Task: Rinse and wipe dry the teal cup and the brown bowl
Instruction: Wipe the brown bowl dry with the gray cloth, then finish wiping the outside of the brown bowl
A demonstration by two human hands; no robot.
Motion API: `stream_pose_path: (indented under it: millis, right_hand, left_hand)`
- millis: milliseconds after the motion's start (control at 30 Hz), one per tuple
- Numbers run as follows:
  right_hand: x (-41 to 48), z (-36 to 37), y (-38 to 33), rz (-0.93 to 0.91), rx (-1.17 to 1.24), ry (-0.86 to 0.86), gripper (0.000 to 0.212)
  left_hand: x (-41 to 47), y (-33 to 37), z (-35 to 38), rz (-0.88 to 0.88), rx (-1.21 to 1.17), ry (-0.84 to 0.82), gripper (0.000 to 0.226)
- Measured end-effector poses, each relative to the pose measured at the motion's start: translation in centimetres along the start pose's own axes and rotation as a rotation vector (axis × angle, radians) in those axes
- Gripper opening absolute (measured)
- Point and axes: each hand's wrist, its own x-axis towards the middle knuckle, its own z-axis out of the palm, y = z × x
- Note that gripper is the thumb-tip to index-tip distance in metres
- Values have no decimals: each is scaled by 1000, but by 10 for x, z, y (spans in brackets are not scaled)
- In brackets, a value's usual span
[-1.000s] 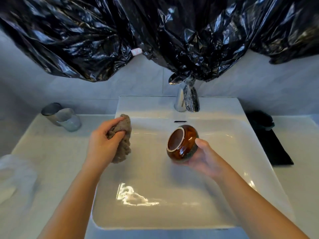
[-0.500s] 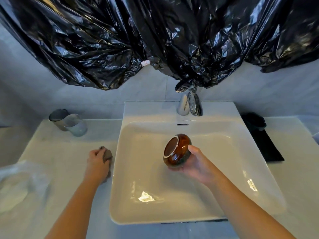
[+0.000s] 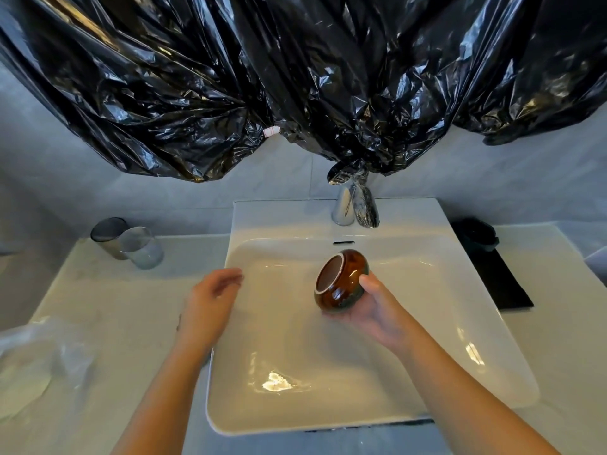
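Right hand (image 3: pixel 377 310) grasps the glossy brown ceramic bowl (image 3: pixel 343 277), tipped on its side above the white rectangular sink (image 3: pixel 328 356); left hand (image 3: pixel 210 300), loose-fingered and empty, hovers over its left rim

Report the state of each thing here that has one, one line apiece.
brown bowl: tipped on its side, held above the sink.
right hand: grips the bowl.
left hand: open, empty.
tap: no water running.
two glasses: upright on the counter.
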Motion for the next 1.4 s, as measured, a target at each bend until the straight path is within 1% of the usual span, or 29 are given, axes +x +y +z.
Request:
stream_pose_path:
  millis: [33, 100, 133, 167, 233, 333, 400, 500, 600, 767, 833, 867, 933, 1000, 1067, 1167, 1233, 1300, 1400]
  right_hand:
    - [-3, 2, -3, -6, -52, 10, 104]
    - [-11, 6, -9, -18, -181, 43, 101]
    - [-16, 7, -12, -30, -279, 65, 96]
    - [-21, 8, -16, -45, -400, 95, 88]
    - [-31, 5, -25, -91, -648, 160, 77]
    - [-46, -11, -43, -137, -948, 188, 84]
    - [-59, -21, -57, -174, -1124, 155, 90]
    - [-78, -40, -82, -217, -1335, 130, 95]
    - [-96, -68, -107, -247, -1424, 134, 96]
    - [-128, -121, -149, -239, -1418, 149, 99]
    - [-139, -143, -167, -239, -1385, 157, 96]
    - [-143, -154, -176, -239, -1292, 180, 90]
    - [-150, -178, -192, -220, -983, 304, 66]
    - [-154, -203, -206, -125, -707, 414, 41]
    - [-156, -227, -213, -72, -590, 456, 30]
    - [-155, -258, -221, -53, -512, 520, 23]
    - [-150, -276, -222, -28, -476, 603, 22]
    - [-143, -295, -220, -6, -451, 692, 23]
    - [-130, -316, -211, 14, -470, 759, 29]
  left_hand:
    - [-9, 16, 9, 0, -109, -122, 25]
    - [-24, 43, 31, -62, -277, -366, 24]
    - [-29, 53, 41, -89, -322, -453, 24]
    - [-32, 60, 51, -103, -338, -505, 25]
    - [-35, 71, 68, -112, -311, -530, 26]
    - [-38, 87, 91, -111, -251, -542, 29]
    - [-43, 97, 111, -110, -232, -574, 30]
    - [-53, 115, 148, -153, -166, -565, 34]
    - [-63, 135, 188, -194, -114, -518, 29]
    - [-72, 162, 254, -206, -114, -528, 23]
    - [-72, 168, 278, -222, -144, -541, 21]
    - [-72, 171, 288, -237, -177, -557, 21]
    - [-72, 173, 308, -272, -260, -584, 21]
    - [-72, 175, 329, -307, -332, -587, 21]
    - [-72, 175, 354, -351, -405, -600, 23]
    - [-72, 177, 396, -402, -498, -625, 27]
    - [-72, 178, 423, -440, -502, -556, 26]
    - [-69, 174, 449, -460, -427, -427, 23]
    - [-59, 158, 484, -485, -357, -230, 15]
